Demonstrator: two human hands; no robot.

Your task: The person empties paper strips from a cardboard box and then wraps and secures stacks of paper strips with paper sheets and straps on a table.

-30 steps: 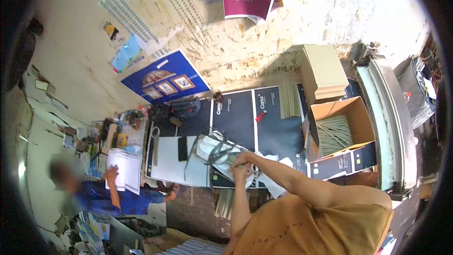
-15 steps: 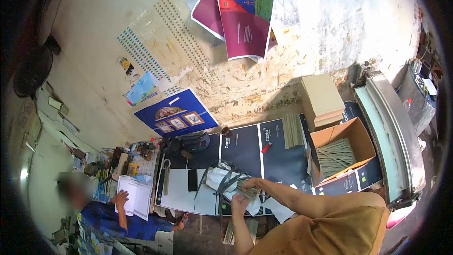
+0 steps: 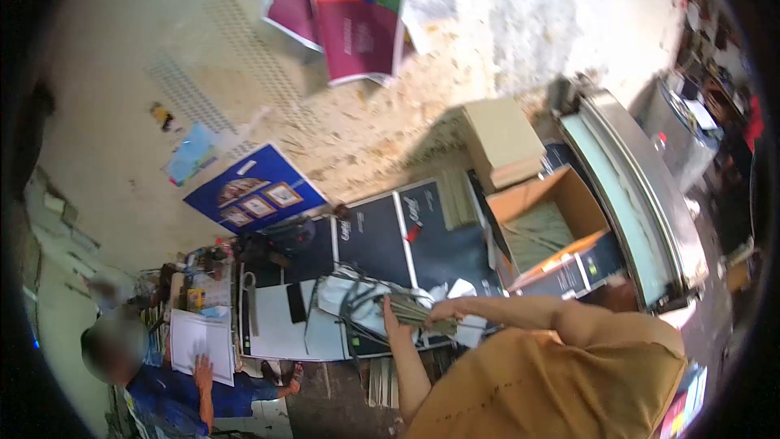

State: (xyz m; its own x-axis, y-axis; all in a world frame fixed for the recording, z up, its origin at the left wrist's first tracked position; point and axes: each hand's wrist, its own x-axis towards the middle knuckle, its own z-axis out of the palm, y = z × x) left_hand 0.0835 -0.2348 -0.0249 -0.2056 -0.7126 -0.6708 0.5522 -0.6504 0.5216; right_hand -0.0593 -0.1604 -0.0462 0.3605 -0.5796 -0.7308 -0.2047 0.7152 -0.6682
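A bundle of thin grey-green cardboard strips (image 3: 413,310) is held between both hands over the near edge of the table. My left hand (image 3: 395,322) grips its left end, thumb up, with the other fingers mostly hidden. Around the right end, my right hand (image 3: 445,310) is closed, its fingers partly blurred. Just beyond and to the left lies a white wrapped heap with dark straps (image 3: 348,297). White crumpled sheeting (image 3: 461,289) shows behind my right hand.
An open cardboard box (image 3: 578,199) with loose strips stands right, before a stack of grey boards (image 3: 502,142). More strips (image 3: 457,199) lie on the dark-covered table (image 3: 370,248). A phone (image 3: 297,303) is at left. A co-worker's hand (image 3: 202,372) rests on white papers (image 3: 191,337).
The camera view has turned, so the scene sits further left. My left hand has risen to the bundle's left end, and more of the strips show between my hands. The co-worker's hand now lies lower on the papers.
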